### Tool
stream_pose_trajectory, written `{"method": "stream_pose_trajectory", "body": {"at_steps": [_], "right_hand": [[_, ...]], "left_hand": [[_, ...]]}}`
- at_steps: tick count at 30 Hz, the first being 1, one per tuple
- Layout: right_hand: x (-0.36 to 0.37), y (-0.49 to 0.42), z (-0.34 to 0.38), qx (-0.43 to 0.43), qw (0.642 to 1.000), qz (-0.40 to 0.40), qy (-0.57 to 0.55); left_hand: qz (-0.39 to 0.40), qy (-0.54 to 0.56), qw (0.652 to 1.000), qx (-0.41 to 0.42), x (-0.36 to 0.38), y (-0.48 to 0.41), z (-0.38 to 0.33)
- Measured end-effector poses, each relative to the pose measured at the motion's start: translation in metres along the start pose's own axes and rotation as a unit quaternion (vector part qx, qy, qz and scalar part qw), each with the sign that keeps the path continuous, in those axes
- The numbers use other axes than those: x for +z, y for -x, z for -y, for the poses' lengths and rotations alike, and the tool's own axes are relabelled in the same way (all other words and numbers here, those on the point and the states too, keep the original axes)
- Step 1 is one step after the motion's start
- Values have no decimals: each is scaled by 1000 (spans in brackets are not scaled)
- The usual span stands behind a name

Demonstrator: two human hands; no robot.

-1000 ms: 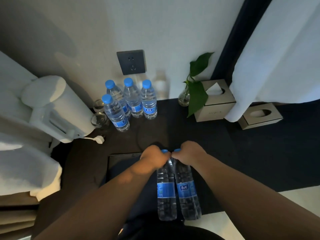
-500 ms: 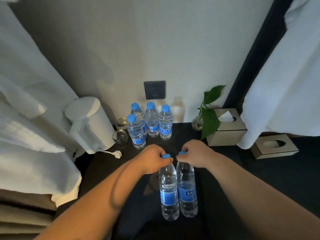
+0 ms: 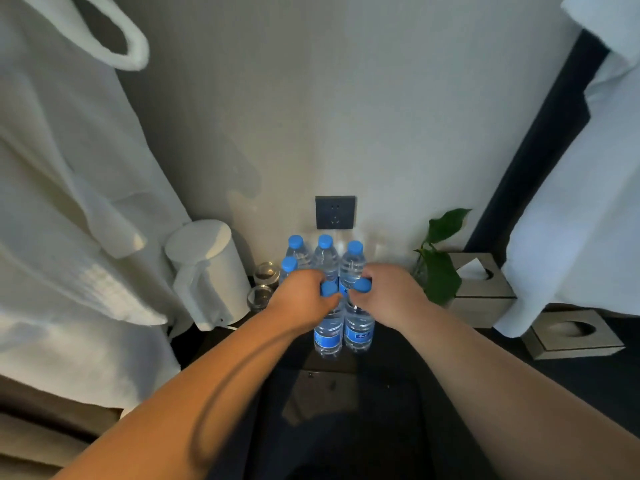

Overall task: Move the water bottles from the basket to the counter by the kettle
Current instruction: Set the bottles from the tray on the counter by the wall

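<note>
A: Holding two bottles by the necks, one per hand. Left hand has its fingers clamped just under the blue cap of the left bottle; right hand is clamped the same way on the right bottle. The two bottles hang side by side, touching or nearly so, upright.

B: Where are they relative to the target?

A: Over the dark counter, just in front of the four bottles already standing against the wall below the socket. The kettle is to the left, with two glasses between it and the group. I cannot tell whether the held bottles' bases touch the counter yet. No basket in view.

B: Step in hand?

A: I judge it the set-down of this pair. Next move, as I read it: lower both until the bases sit flat, close in front of the standing row without knocking it, then let go of both necks.

B: Labels?

A: Blue bands with white print on each bottle; too small and blurred to read. No brand legible on the tissue box beside the plant either.
</note>
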State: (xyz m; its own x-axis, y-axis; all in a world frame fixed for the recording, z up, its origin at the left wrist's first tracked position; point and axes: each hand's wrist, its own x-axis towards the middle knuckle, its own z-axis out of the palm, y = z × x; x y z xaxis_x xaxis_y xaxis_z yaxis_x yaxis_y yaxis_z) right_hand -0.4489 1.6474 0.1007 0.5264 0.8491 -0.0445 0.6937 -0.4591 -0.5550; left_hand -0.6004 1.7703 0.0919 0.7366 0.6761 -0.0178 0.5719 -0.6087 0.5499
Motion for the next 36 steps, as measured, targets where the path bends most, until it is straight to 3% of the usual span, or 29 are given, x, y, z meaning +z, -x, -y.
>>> {"method": "stream_pose_trajectory", "body": {"at_steps": [12, 15, 18, 21, 29, 36], "right_hand": [[13, -37, 3, 18, 998, -4, 67], [8, -47, 5, -11, 990, -70, 121], [1, -67, 13, -64, 987, -117, 88], [-3, -91, 27, -112, 983, -92, 114], [11, -132, 54, -146, 940, 34, 306], [11, -150, 58, -110, 953, 81, 272]], "left_hand": [[21, -83, 994, -66, -6, -31, -7], [-26, -90, 994, -61, -15, -39, 4], [-110, -60, 991, -35, -32, -59, 19], [-130, -60, 989, -28, -47, -80, 33], [18, -87, 992, -88, -43, -117, 49], [12, -43, 995, -86, -47, -136, 58]]}}
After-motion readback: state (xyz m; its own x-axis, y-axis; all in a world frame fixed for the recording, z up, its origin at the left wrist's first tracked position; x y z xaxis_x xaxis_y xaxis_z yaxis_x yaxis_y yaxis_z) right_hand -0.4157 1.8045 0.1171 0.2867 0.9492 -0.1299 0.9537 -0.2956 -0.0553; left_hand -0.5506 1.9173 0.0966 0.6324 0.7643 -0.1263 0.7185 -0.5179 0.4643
